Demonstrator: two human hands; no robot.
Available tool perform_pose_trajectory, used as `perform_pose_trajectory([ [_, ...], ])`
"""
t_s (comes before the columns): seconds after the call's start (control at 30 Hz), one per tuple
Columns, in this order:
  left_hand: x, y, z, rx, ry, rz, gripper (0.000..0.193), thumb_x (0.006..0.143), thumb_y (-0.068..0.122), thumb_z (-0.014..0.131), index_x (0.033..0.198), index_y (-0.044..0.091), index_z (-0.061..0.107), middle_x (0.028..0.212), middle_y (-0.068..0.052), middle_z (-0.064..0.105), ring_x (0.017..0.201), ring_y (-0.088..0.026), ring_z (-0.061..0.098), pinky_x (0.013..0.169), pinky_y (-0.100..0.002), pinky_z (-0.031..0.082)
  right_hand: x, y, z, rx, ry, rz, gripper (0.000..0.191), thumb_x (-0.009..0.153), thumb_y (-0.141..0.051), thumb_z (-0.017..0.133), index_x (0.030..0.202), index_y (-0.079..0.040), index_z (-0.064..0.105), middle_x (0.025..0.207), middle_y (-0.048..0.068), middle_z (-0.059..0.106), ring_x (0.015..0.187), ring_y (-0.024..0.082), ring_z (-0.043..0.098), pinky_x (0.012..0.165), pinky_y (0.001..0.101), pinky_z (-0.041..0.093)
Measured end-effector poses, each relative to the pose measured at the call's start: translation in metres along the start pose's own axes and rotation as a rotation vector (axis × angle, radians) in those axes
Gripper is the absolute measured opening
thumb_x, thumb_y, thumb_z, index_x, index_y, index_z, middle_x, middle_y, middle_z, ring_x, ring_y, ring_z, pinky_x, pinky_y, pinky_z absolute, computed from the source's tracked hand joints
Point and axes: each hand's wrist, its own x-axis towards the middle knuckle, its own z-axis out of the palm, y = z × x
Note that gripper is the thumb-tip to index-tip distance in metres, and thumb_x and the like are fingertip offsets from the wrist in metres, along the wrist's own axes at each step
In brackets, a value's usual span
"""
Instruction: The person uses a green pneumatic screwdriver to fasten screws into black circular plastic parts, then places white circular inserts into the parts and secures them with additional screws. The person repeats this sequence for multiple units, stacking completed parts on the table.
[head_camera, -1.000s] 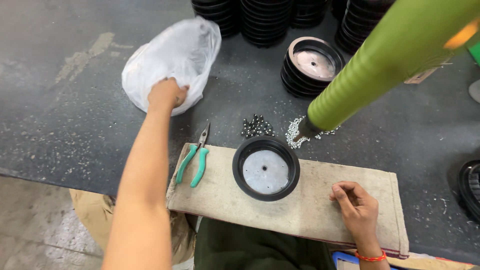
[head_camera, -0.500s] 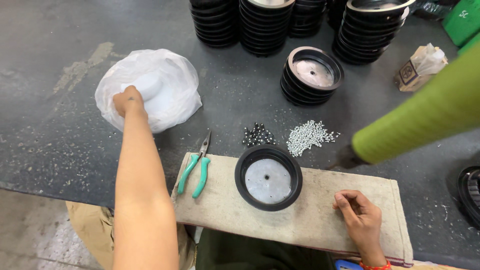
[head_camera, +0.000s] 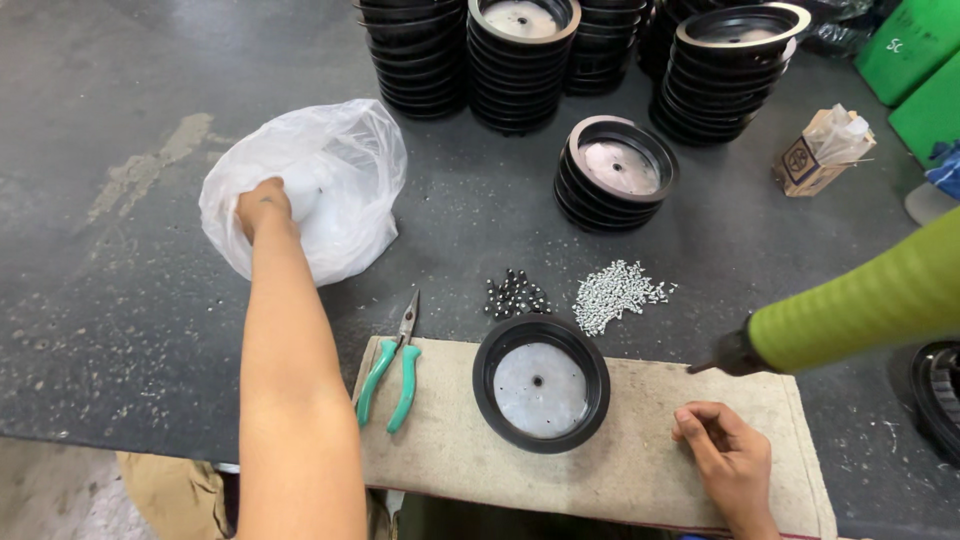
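Dark grey surface (head_camera: 120, 330), black round housing (head_camera: 541, 382) centred on a felt mat (head_camera: 640, 470). Left hand (head_camera: 262, 205), far left of the housing, has been pushed deeper into the white plastic bag (head_camera: 340, 180), grip closed on its film. Right hand (head_camera: 728, 455), right of the housing, is rested on the mat, fingers curled, nothing pinched.

left arm (head_camera: 290, 400) outstretched, right hand (head_camera: 728, 460) curled low

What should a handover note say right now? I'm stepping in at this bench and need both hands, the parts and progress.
Left hand: reaching into the white plastic bag, grip hidden.
Right hand: resting on the beige mat, holding nothing visible.
Black round part lies on the mat, green-handled pliers beside it.
Dark screws and silver screws sit piled behind it.
Done: part laid out. Left: none of the screws is fitted yet.
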Motion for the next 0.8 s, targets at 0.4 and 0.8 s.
perform_pose_trajectory([
  [0.4, -0.216, -0.094, -0.121, -0.156, -0.536, 0.527, 0.019, 0.09, -0.004, 0.074, 0.109, -0.004, 0.068, 0.101, -0.009, 0.067, 0.091, -0.012, 0.059, 0.078, -0.025, 0.05, -0.005, -0.036, 0.006, 0.076, -0.047, -0.015, 0.014, 0.095, -0.006, 0.071, 0.105, 0.003, 0.072, 0.087, 0.008, 0.073, 0.083, 0.012, 0.068, 0.077, 0.0234, 0.054],
  [0.8, -0.337, -0.123, -0.181, -0.329, -1.176, 0.563, 0.029, 0.077, -0.013, 0.073, 0.102, 0.002, 0.072, 0.109, -0.012, 0.075, 0.103, -0.025, 0.072, 0.091, -0.035, 0.057, -0.031, -0.186, 0.043, -0.047, -0.428, -0.727, 0.035, 0.081, 0.003, 0.074, 0.114, -0.005, 0.069, 0.11, 0.008, 0.07, 0.106, 0.025, 0.069, 0.1, 0.0378, 0.056],
])
